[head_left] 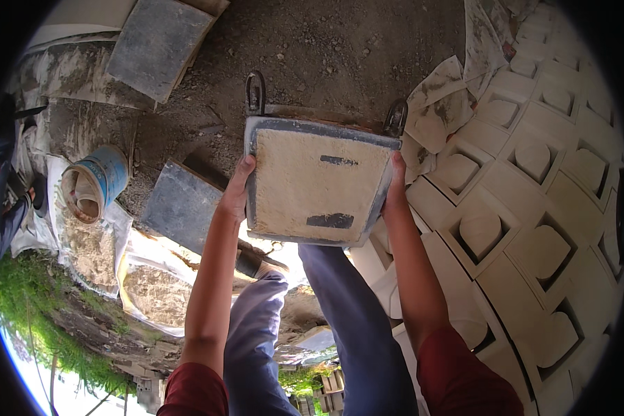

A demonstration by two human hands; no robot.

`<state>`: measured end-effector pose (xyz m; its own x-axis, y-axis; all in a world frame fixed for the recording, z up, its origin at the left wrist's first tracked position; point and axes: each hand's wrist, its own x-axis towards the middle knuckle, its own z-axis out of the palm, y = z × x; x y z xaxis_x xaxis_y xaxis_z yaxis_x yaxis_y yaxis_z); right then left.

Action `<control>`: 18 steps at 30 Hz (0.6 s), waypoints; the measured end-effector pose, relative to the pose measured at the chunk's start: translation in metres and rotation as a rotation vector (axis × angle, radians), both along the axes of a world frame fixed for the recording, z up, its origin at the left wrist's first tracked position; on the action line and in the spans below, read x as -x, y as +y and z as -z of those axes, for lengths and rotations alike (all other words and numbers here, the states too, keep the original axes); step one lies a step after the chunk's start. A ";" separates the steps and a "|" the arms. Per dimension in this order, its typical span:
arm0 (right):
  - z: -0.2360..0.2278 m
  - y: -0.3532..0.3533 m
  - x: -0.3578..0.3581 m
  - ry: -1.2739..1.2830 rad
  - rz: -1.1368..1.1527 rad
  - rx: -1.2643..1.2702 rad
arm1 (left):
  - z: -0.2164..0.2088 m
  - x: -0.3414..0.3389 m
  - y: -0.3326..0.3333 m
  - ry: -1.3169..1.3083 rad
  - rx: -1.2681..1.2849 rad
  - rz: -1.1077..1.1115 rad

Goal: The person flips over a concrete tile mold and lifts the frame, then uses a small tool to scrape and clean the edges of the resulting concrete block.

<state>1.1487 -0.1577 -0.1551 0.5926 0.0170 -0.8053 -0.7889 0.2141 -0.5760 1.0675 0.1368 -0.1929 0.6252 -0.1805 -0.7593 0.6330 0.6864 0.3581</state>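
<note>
Between both hands, above my legs, is a square, shallow block mould [319, 182] with a dark grey rim. Its upward face is pale, rough and sandy with two dark patches, and two dark loop handles stick up at its far corners. My left hand [237, 186] grips the left edge, its thumb on the rim. The right edge is gripped by my right hand [395, 182], thumb near the far right corner. The fingers behind and under the mould are hidden.
On the right are rows of pale cast blocks [482, 232] with recessed middles. A blue and white bucket [113, 173], grey slabs [161, 52] and sheeting lie at left. A person in dark clothes [3, 180] is at the left rim. Gritty ground [326, 48] lies ahead.
</note>
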 end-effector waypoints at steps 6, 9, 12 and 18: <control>-0.103 0.052 0.015 0.217 0.071 -0.123 | -0.087 0.076 0.020 0.104 -0.093 -0.103; -0.111 0.077 0.039 0.188 0.051 -0.231 | -0.105 0.119 0.038 0.188 -0.140 -0.112; -0.128 0.109 0.059 0.363 0.144 -0.192 | -0.130 0.156 0.059 0.221 -0.062 -0.216; -0.142 0.148 0.101 0.277 0.000 -0.435 | -0.202 0.190 0.095 0.032 -0.366 -0.309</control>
